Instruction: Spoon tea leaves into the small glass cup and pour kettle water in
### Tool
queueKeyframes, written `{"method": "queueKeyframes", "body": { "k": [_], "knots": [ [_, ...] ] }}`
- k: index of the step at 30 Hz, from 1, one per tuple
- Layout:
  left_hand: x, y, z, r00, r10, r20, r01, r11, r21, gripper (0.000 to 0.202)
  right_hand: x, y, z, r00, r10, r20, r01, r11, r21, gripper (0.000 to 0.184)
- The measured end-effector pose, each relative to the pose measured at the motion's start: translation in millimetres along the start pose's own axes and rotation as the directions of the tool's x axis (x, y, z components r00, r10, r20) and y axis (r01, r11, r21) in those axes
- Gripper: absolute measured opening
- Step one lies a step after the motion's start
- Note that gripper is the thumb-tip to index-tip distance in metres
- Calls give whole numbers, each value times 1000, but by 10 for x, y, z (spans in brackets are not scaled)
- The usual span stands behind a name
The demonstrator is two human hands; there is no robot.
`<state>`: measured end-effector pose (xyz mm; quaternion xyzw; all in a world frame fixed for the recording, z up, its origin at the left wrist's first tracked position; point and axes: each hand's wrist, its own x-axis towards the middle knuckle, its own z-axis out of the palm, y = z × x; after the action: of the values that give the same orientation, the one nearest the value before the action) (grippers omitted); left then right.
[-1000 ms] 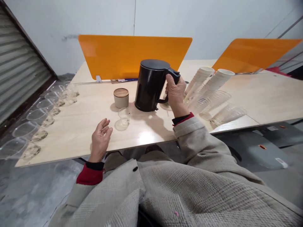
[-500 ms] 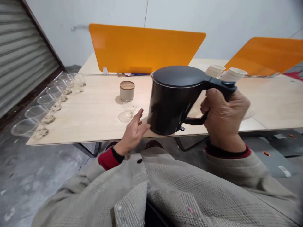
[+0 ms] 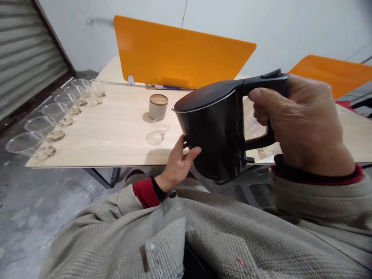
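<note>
Head view, kettle (image 3: pixel 215 135) tilted, spout (image 3: pixel 175 110) leftward

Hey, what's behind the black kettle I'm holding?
Clear cups show partly through the gap in the handle; an orange divider stands farther back. Whatever the black kettle and your right hand cover can't be seen.

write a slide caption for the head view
Right hand holding a black kettle off the table by its handle, left hand beside it, a clear cup beyond.
</note>
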<state>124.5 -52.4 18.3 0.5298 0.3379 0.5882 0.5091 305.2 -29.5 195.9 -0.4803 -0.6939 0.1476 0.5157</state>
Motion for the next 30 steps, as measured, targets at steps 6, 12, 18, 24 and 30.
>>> {"method": "queueKeyframes", "body": {
  "k": [6, 12, 18, 24, 30],
  "knots": [
    [11, -113, 44, 999, -43, -28, 40, 993, -108, 68, 246, -19, 98, 992, 46, 114, -32, 992, -119, 37],
    [11, -86, 74, 988, -146, -41, 135, 970, -204, 71, 394, -102, 227, 975, 173, 140, -139, 965, -224, 37],
    [2, -86, 86, 976, -212, -46, 194, 948, -253, 74, 473, -232, 358, 950, 276, 147, -211, 912, -353, 46],
    [2, -67, 87, 965, -259, -52, 230, 921, -316, 71, 568, -207, 447, 940, 300, 164, -206, 879, -431, 42],
    [3, -64, 85, 965, -258, -51, 224, 908, -353, 72, 633, -176, 514, 930, 317, 187, -193, 853, -485, 38]
  ]
}}
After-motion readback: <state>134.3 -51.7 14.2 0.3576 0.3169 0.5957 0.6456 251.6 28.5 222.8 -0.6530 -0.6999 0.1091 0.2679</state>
